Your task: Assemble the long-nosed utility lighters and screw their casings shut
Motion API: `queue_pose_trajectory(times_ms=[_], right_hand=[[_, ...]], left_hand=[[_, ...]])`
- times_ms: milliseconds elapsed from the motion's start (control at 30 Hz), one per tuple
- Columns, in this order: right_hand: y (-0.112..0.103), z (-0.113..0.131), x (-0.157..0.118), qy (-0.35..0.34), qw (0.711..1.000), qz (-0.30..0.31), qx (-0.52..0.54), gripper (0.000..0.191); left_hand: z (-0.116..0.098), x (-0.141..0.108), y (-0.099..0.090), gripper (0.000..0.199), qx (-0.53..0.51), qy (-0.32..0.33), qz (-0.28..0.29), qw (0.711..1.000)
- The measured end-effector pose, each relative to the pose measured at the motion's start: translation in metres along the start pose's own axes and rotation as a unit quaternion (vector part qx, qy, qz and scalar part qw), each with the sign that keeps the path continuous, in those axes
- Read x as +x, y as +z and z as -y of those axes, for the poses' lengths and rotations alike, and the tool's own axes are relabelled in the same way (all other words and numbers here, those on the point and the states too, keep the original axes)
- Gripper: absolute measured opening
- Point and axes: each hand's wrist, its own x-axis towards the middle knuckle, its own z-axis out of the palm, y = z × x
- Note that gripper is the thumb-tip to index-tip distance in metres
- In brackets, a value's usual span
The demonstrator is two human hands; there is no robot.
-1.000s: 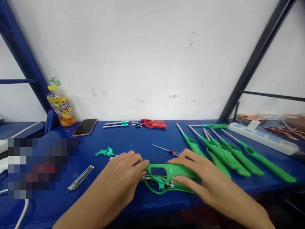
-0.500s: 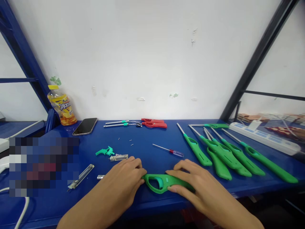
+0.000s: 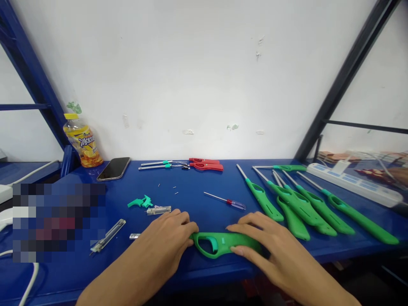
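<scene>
A green long-neck lighter (image 3: 225,241) lies sideways near the table's front edge, its teal trigger showing inside the guard. My left hand (image 3: 174,236) is closed on the neck end; the lighter's metal tube tip (image 3: 134,236) pokes out beyond my wrist. My right hand (image 3: 259,238) grips the handle's right end, thumb on the near side and fingers on the far side. Just beyond my left hand are a clear fuel tank (image 3: 158,210) and a teal plastic trigger part (image 3: 140,202). A second clear tank (image 3: 110,236) lies further left. A screwdriver (image 3: 228,201) rests beyond my right hand.
Several green lighters (image 3: 299,206) lie on the right, beside a white power strip (image 3: 353,185). Red lighter shells (image 3: 206,165) with loose tubes sit by the wall. A phone (image 3: 114,168) and a drink bottle (image 3: 83,142) are at back left. Another person's hand (image 3: 400,175) shows far right.
My right hand has slid slightly to the right along the handle. My left hand stays on the neck end. At the far right, another person's hand has shifted.
</scene>
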Motion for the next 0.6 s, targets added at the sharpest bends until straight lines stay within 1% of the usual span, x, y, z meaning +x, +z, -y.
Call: queue_pose_trajectory(times_ms=[100, 300, 467, 600], right_hand=[[0.0, 0.0, -0.003, 0.004, 1.0, 0.009, 0.018, 0.03], [0.007, -0.001, -0.005, 0.023, 0.999, 0.003, 0.048, 0.031], [0.007, -0.002, -0.003, 0.035, 0.997, 0.005, 0.062, 0.031], [0.008, -0.003, -0.003, 0.039, 0.998, 0.003, 0.056, 0.031]], left_hand=[[-0.002, 0.001, -0.002, 0.033, 0.0, 0.0, 0.01, 1.0], [-0.004, 0.008, -0.002, 0.038, 0.022, 0.002, 0.028, 0.999], [-0.006, 0.011, -0.004, 0.035, -0.005, -0.03, 0.034, 0.999], [-0.006, 0.012, -0.007, 0.031, -0.014, -0.047, 0.063, 0.997]])
